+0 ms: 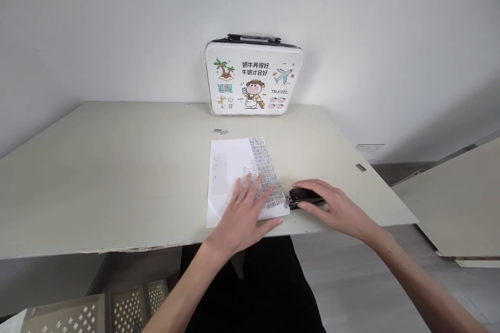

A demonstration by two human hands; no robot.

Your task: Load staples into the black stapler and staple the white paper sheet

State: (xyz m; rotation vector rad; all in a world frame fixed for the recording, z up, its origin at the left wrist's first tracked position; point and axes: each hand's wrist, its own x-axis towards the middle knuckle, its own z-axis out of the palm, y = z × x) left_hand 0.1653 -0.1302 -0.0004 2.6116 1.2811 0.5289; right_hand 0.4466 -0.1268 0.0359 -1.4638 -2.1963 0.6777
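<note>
A stack of white paper (230, 166), with a band of dense grey print along its right side, lies near the table's front edge. My left hand (244, 210) rests flat on its lower part, fingers spread. At the lower right corner of the paper is a black stapler (302, 196). Its front end meets the paper's edge; whether the sheets sit between its jaws I cannot tell. My right hand (332, 203) is wrapped round the stapler from the right, and covers its rear part.
A white case with cartoon travel pictures (253, 80) leans against the wall at the table's back. Small strips of staples (221, 131) lie behind the paper, and another strip (361, 167) near the right edge. Perforated bins (128, 309) stand below the table at lower left.
</note>
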